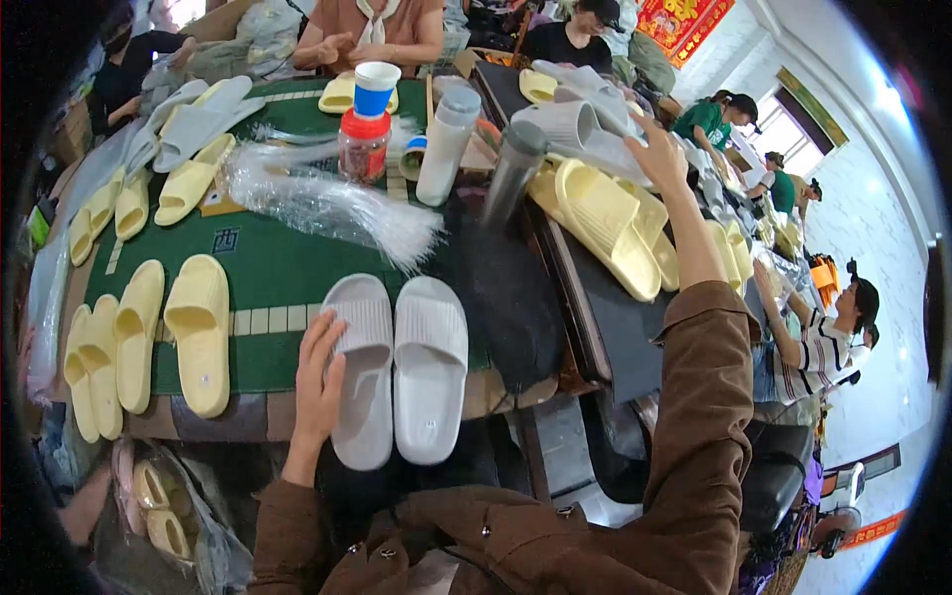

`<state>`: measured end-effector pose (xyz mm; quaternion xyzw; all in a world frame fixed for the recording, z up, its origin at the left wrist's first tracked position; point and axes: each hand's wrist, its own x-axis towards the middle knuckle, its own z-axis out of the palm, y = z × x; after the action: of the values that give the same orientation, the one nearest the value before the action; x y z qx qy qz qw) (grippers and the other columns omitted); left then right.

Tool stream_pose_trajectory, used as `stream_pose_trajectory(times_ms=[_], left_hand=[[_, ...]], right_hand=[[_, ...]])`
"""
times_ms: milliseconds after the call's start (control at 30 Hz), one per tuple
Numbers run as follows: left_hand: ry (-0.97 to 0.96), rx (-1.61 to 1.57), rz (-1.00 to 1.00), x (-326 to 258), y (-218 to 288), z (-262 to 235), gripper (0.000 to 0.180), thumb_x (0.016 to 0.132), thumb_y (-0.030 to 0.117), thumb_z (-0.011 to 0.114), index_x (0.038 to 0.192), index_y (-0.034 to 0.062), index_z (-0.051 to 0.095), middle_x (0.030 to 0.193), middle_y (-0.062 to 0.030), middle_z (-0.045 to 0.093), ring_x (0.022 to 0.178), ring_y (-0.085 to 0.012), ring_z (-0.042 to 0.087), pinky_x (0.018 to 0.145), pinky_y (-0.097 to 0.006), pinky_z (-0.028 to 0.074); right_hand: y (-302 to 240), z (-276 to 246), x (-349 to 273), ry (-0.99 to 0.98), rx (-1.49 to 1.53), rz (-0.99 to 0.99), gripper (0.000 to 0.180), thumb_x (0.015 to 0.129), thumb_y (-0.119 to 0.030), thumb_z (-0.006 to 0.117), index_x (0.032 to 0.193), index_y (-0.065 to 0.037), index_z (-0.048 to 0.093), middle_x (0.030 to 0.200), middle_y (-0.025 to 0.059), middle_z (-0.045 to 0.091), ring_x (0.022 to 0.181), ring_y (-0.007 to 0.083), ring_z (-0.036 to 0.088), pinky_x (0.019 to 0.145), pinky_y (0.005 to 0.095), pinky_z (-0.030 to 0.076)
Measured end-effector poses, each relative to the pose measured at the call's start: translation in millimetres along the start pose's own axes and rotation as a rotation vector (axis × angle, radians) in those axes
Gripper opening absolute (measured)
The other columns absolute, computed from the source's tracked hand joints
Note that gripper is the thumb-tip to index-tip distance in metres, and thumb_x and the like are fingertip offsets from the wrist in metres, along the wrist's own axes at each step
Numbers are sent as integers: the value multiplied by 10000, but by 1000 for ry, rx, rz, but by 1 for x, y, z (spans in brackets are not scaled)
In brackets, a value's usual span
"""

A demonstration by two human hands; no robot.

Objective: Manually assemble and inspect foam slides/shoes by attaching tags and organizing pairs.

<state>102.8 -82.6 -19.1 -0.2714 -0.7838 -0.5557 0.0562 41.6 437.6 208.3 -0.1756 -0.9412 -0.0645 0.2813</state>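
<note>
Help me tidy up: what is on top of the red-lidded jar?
A blue-and-white cup stands on the lid of the jar. The part of the lid beneath the cup is covered and cannot be seen.

Left fingers (320,340) touch a grey slipper (363,407); right fingers (654,129) spread beside other grey slippers (567,125).

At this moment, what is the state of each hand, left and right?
Left hand: open, lying against the near gray slipper, not gripping it.
Right hand: open, beside the far gray slippers; whether it touches them cannot be told.
</note>
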Motion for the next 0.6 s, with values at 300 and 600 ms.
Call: stream_pose_trajectory(times_ms=[300, 600], left_hand=[[-12, 23, -56, 3, 7, -9, 388, 877, 53, 480, 1258, 30, 548, 1402, -144, 441, 1356, -336, 327, 1107, -424, 256], [-17, 7, -77, 7, 7, -6, 399, 854, 33, 494, 1247, 31, 560, 1396, -146, 448, 1361, -338, 325, 1105, -430, 262]], right_hand=[[-45, 63, 59, -66, -86, 180, 734, 730, -509, 692, 1358, -251, 414, 1189, 244, 577, 1081, 408, 584, 894, 523, 458], [-43, 65, 74, 25, -19, 230, 606, 696, -410, 730, 1171, -206, 413, 1195, 321, 421, 978, 497, 570, 849, 517, 466]])
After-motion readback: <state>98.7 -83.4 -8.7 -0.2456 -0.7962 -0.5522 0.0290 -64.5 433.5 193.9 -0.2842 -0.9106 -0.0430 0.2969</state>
